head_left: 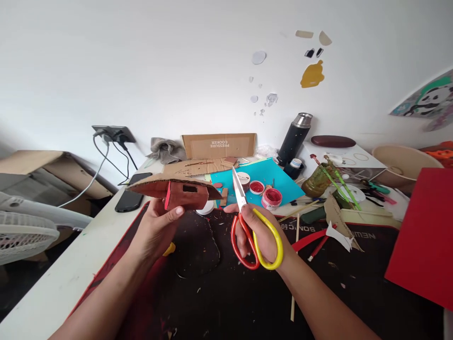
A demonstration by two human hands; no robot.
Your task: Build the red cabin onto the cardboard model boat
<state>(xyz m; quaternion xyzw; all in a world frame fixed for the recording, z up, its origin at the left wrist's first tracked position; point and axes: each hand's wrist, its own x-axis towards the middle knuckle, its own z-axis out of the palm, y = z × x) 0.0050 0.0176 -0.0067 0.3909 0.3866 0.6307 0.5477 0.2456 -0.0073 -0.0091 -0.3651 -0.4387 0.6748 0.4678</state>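
Ideally, the left hand (158, 225), fingers closed on the cardboard model (196, 197), steadies it near the far edge of the mat (212, 300), clear of the scissors (242, 203) wrapped in the fingers of the right hand (264, 231).

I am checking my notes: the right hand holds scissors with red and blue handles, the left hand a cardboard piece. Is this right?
Not quite: the head view shows scissors with red and yellow handles. The rest is right.

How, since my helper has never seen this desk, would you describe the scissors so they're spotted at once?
Find the large black mat on the desk, then the right grip over it. The scissors there point away: unlike the nearby paint pots, they have one red handle loop, one yellow.
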